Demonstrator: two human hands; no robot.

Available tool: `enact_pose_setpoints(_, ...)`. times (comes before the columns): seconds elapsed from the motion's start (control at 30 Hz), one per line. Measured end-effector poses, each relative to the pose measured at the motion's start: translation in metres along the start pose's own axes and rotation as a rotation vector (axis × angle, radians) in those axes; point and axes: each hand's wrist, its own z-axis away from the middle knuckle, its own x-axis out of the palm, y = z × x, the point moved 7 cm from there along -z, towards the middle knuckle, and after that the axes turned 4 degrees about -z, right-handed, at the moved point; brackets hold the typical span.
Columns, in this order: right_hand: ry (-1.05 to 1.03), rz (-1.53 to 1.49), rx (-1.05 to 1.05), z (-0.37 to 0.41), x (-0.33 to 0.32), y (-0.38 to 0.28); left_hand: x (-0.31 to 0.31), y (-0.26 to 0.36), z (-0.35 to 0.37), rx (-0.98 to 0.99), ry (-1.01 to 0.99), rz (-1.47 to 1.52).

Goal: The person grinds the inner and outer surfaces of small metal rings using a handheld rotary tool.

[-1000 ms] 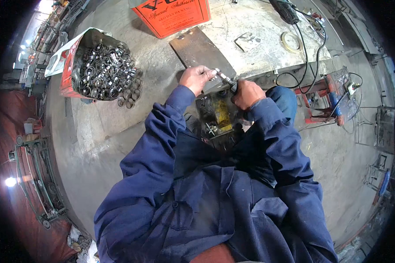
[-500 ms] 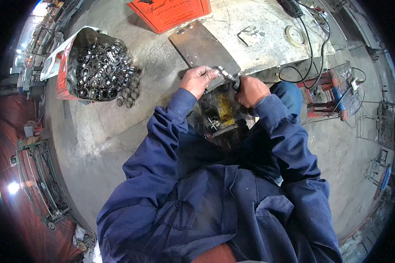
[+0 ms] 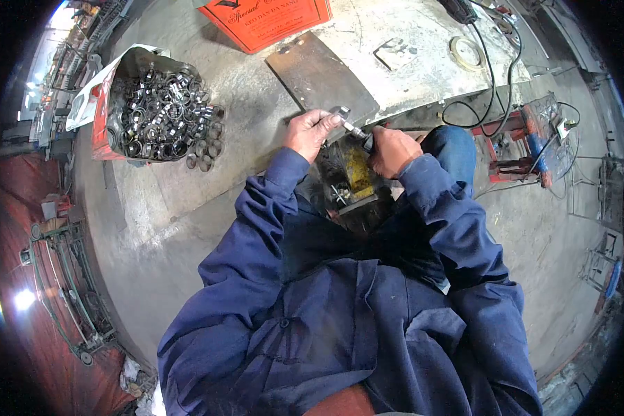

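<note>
Between the thumb and fingers of my left hand [image 3: 306, 134] is a small metal ring [image 3: 342, 110], at the near edge of a brown metal plate [image 3: 329, 73]. My right hand [image 3: 395, 151] is closed around a dark hand tool with a silver shaft [image 3: 355, 130]. The shaft points up and left, its end right at the ring and my left fingertips. Below both hands is a dark block with a yellow face [image 3: 358, 173], between my knees. My right palm and fingers hide most of the tool's body.
To the left stands a cut-open can [image 3: 104, 128] heaped with metal rings [image 3: 166, 111]; several more rings [image 3: 206, 156] lie beside it. An orange-red can [image 3: 277, 28] stands at the back. A black cable [image 3: 492, 90] loops near a red metal stand [image 3: 509, 166] at right.
My right hand and the tool have shifted slightly down and left. My left hand has turned a little, and the ring shows more clearly above its fingertips.
</note>
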Motion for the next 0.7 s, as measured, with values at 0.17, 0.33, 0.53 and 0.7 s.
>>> enact_pose_setpoints(0.17, -0.004, 0.009, 0.079, -0.004, -0.006, 0.005, -0.002, -0.001, 0.001, 0.006, 0.011, -0.008)
enact_pose_setpoints(0.33, -0.009, 0.02, 0.013, -0.003, -0.006, -0.001, -0.001, 0.001, 0.004, 0.071, 0.022, 0.021)
enact_pose_setpoints(0.53, 0.001, 0.03, -0.048, -0.002, 0.001, 0.003, -0.001, -0.006, 0.003, 0.044, 0.029, -0.02)
enact_pose_setpoints(0.7, -0.057, 0.042, 0.04, -0.002, -0.016, -0.001, 0.0, 0.001, 0.006, 0.032, 0.047, -0.025)
